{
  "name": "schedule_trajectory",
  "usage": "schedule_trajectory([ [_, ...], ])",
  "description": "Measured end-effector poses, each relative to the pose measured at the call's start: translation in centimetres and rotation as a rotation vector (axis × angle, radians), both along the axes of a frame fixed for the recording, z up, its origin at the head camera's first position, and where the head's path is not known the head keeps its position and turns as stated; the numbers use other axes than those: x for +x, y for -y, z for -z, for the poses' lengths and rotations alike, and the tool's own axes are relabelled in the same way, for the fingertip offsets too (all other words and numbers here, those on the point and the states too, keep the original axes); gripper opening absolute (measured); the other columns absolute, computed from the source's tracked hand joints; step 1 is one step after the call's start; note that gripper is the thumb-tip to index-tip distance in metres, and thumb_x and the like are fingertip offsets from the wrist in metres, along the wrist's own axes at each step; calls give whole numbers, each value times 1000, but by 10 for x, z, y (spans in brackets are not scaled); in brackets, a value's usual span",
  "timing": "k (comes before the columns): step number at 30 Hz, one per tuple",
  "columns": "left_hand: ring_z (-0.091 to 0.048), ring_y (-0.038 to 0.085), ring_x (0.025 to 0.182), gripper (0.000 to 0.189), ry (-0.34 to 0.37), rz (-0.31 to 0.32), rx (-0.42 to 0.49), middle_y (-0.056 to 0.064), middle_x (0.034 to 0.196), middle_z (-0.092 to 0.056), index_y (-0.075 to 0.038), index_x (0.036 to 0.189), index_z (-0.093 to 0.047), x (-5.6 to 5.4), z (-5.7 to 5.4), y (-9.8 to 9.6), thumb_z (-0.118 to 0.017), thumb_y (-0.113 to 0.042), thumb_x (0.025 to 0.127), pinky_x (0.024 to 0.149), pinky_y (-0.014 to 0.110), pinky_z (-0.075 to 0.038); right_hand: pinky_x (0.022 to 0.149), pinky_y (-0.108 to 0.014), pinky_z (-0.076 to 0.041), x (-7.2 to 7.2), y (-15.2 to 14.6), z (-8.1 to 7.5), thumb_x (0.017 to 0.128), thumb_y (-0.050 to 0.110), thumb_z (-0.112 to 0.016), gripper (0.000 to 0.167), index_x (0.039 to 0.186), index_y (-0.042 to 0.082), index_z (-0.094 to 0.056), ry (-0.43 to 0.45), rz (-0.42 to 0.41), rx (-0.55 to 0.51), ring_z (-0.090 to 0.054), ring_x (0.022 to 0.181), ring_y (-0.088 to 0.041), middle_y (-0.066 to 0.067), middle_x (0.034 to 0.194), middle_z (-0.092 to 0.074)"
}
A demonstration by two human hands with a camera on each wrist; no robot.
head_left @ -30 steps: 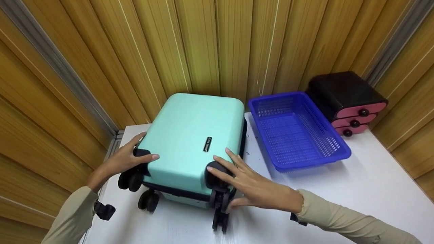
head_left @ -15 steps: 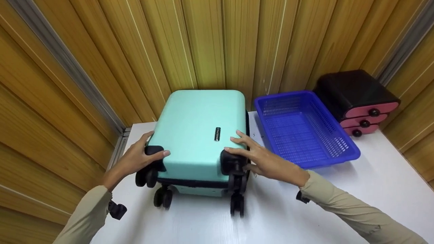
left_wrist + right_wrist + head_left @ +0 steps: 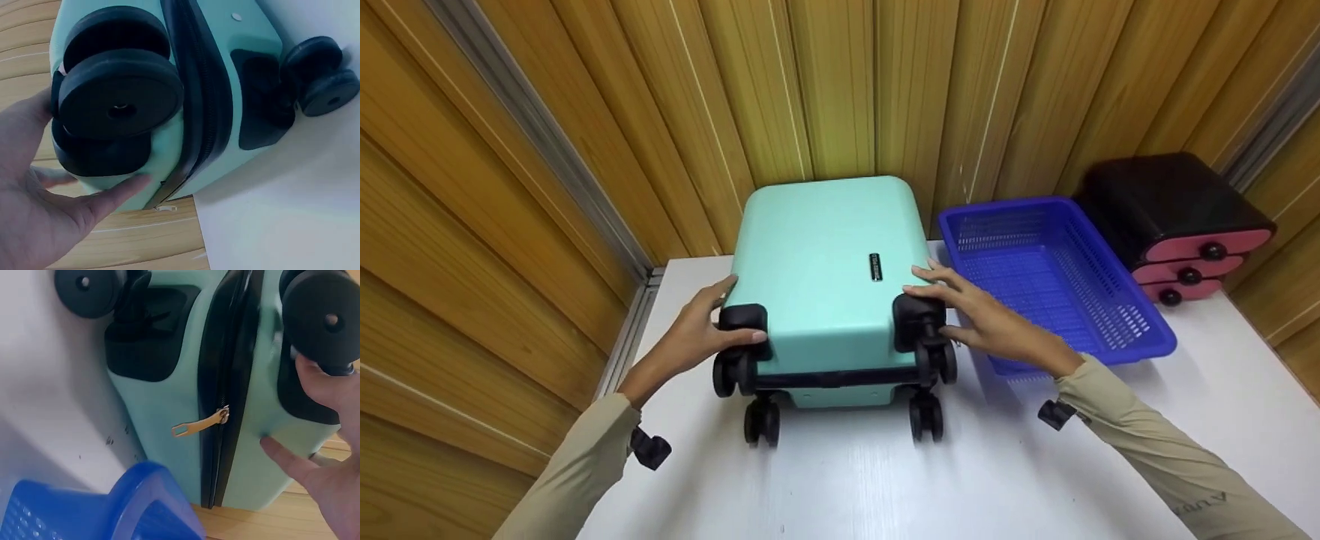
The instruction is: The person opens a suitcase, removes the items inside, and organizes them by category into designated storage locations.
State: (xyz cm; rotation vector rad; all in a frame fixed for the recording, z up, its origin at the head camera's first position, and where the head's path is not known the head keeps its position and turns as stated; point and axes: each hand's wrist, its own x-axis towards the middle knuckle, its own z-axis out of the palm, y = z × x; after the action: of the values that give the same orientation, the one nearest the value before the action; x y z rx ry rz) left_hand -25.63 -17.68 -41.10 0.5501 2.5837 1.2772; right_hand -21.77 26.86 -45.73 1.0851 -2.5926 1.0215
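A mint-green hard-shell suitcase [image 3: 825,247] lies flat, its wheeled end facing me. My left hand [image 3: 701,330] holds its near left corner, thumb over the black corner guard [image 3: 744,319] and fingers along the side. At the near right corner my right hand [image 3: 986,319] grips, with the fingers spread over the edge and the thumb by the upper wheel [image 3: 937,360]. The right wrist view shows the index fingertip touching the side wall, near a gold zipper pull [image 3: 199,424]. The left wrist view shows a black twin wheel [image 3: 121,93] beside the left hand.
A blue plastic basket [image 3: 1166,349] stands just right of the suitcase. Behind it at the right is a black box with pink drawers [image 3: 1211,244]. The white table [image 3: 847,487] meets a wood-patterned wall [image 3: 840,90] at the back.
The suitcase has turned so that its wheeled end squares up with me, and it sits closer to the back wall. Both hands have stayed on its near corners; the right thumb moved up.
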Motion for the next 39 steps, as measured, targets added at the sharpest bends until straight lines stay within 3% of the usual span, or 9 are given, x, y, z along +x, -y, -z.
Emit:
schedule_trajectory([
  [5, -32, 35, 155, 78, -125, 75, 35, 13, 167, -34, -17, 156, -51, -1, -16, -10, -87, -30, 89, 118, 62, -38, 101, -55, -55, 11, 0, -1, 86, -14, -77, 84, 158, 17, -46, 163, 121, -97, -44, 146, -44, -17, 161, -39],
  [11, -36, 43, 152, 81, -516, 328, -440, 9, 164, -42, -28, 156, -51, 17, -23, -47, -89, -39, 84, 114, 70, -37, 106, -62, -50, 22, -6, 11, 94, -2, -73, 71, 154, -9, -36, 448, 227, -182, -53, 132, -57, -39, 148, -46],
  [13, -39, 48, 149, 86, -644, 406, -566, 13, 163, -44, -25, 158, -46, 24, -19, -59, -89, -37, 85, 110, 73, -39, 108, -61, -49, 25, -9, 15, 97, -2, -69, 60, 147, -15, -41, 454, 215, -167, -53, 131, -58, -40, 146, -48],
  [16, -45, 49, 144, 91, -761, 416, -652, 12, 159, -47, -22, 159, -42, 30, -14, -67, -91, -33, 83, 105, 74, -43, 105, -58, -51, 30, -9, 19, 97, -8, -63, 47, 141, -18, -48, 385, 217, -127, -57, 127, -57, -39, 143, -52],
  [19, -43, 47, 147, 93, -804, 388, -655, 9, 162, -46, -24, 159, -44, 29, -11, -67, -92, -36, 80, 105, 74, -44, 99, -57, -55, 33, -6, 25, 96, -11, -61, 44, 139, -18, -50, 320, 259, -86, -61, 121, -56, -39, 139, -55],
  [26, -41, 37, 151, 93, -826, 436, -621, 5, 164, -44, -22, 161, -41, 26, -4, -67, -90, -35, 84, 106, 75, -43, 70, -37, -65, 28, 5, 44, 96, -11, -61, 31, 127, -16, -57, 360, 352, -134, -74, 95, -45, -34, 115, -68],
  [29, -45, 35, 149, 92, -811, 432, -602, 4, 163, -46, -23, 161, -42, 26, -2, -70, -90, -34, 84, 107, 75, -41, 57, -34, -62, 29, 4, 52, 98, -12, -60, 12, 107, -12, -66, 312, 353, -135, -74, 73, -31, -24, 92, -74],
  [33, -45, 35, 149, 90, -782, 438, -590, 4, 164, -46, -23, 162, -42, 28, -1, -70, -89, -34, 86, 108, 75, -40, 50, -27, -58, 35, -1, 55, 98, -15, -58, 14, 97, -10, -71, 196, 330, -92, -65, 61, -12, -15, 76, -71],
  [39, -47, 33, 147, 82, -699, 442, -583, 2, 161, -50, -25, 158, -48, 22, -16, -66, -87, -34, 87, 107, 75, -41, 50, -21, -54, 38, -1, 48, 98, -16, -56, 17, 103, -13, -72, 46, 250, -55, -65, 57, -18, -18, 80, -74],
])
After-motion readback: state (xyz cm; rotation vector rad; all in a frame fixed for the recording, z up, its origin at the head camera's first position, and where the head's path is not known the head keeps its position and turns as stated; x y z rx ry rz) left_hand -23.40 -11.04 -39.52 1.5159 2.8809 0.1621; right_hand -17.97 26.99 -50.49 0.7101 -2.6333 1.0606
